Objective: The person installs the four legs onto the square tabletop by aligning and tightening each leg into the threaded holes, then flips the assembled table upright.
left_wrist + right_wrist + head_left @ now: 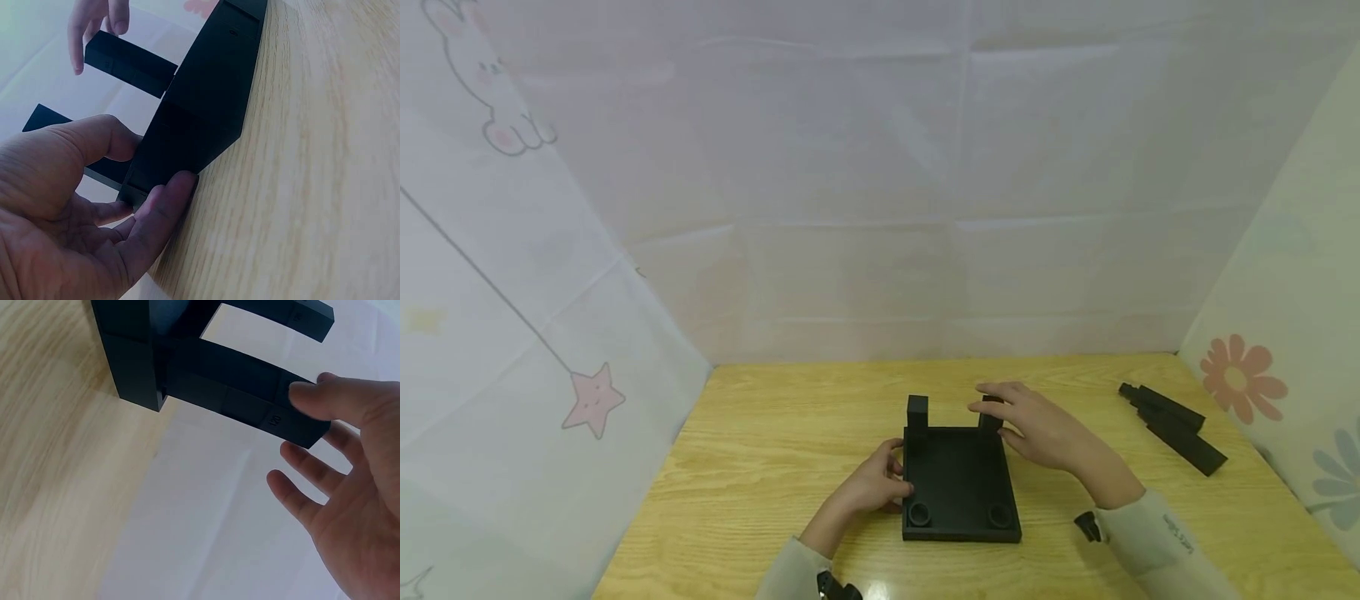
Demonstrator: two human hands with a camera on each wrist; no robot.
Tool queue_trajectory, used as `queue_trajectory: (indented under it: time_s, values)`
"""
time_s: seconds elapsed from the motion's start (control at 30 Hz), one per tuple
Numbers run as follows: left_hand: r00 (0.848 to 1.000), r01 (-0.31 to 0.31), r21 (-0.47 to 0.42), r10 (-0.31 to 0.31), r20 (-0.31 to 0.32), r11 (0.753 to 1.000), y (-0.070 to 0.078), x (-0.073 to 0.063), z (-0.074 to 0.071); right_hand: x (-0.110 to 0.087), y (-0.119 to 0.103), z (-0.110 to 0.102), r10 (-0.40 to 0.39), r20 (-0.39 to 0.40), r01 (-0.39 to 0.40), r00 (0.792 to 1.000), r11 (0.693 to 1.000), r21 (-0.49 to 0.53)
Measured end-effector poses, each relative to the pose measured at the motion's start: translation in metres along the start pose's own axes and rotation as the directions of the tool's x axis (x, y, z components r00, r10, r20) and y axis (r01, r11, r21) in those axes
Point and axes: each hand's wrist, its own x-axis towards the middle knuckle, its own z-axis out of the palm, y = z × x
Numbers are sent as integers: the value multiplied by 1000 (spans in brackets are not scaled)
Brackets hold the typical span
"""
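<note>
A black rectangular board (pixel 955 479) with a raised rim lies on the table, two round sockets (pixel 919 515) showing at its near corners. Square black legs stand upright at both far corners, the left leg (pixel 917 415) and the right leg (pixel 990 422). My left hand (pixel 867 483) grips the board's left side, thumb over the rim and fingers along the outer wall (pixel 187 119). At the far right corner my right hand (pixel 1037 427) holds the top of the right leg (pixel 244 390) between thumb and index finger, the other fingers spread apart from it.
Loose black legs (pixel 1187 446) lie overlapping at the right of the wooden table (pixel 760 467). Behind the table's far edge hangs a pale cloth (pixel 850 275), with printed cloth panels on both sides.
</note>
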Motion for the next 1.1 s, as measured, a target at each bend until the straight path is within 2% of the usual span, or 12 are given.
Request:
queue_trajectory:
  time_s: [0.17, 0.3, 0.53, 0.67, 0.8, 0.97, 1.1]
  values:
    - [1000, -7, -10, 7, 3, 1000, 0, 1, 0, 0, 2, 0, -17, 8, 17, 1000, 1000, 19]
    - [1000, -15, -16, 15, 1, 1000, -1, 1, 1, 1, 1, -1, -2, 32, 1, 999, 999, 42]
    - [1000, -12, -15, 12, -1, 1000, -1, 1, 1, 4, -2, -4, 115, 73, -117, 991, 993, 26]
    - [1000, -13, -12, 13, -2, 1000, -1, 1, 1, 7, -4, -1, 192, 66, -192, 979, 981, -5]
    - [1000, -13, -18, 13, 0, 1000, -1, 1, 1, 7, -4, 3, 225, 41, -224, 974, 974, -21]
    - [1000, -10, -26, 10, 4, 1000, 0, 0, 1, 2, -1, 2, 224, 31, -225, 974, 974, 15]
    - [1000, -11, -25, 11, 2, 1000, 0, 1, 1, 0, 1, -6, 142, 31, -144, 989, 988, 56]
